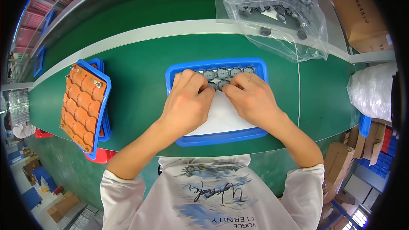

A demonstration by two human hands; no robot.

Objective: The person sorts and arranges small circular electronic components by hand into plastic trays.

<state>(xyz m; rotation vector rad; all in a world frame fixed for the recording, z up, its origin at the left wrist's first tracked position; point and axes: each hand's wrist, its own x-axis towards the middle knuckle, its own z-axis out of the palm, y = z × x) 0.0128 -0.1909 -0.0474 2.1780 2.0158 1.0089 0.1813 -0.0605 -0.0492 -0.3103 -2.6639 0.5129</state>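
A blue tray [221, 138] lies before me on the green table, its bottom lined with a white sheet [228, 113]. Along its far side stands a row of small rounded grey plastic housings [222, 73], with a second row begun just nearer. My left hand [187, 102], fingers curled and closed, pinches a grey housing [211, 85] in that nearer row. Beside it, my right hand [251, 100] is closed with thumb and fingertips on the neighbouring grey housing [222, 85]. The fingers hide part of both housings and the tray's far left corner.
At the left, an orange moulded fixture [81, 106] with metal fittings rests on stacked blue trays [106, 98]. A clear plastic bag [277, 12] of dark grey parts lies at the back right. Cardboard boxes [358, 12] and a bundle in clear wrap [370, 87] are on the right.
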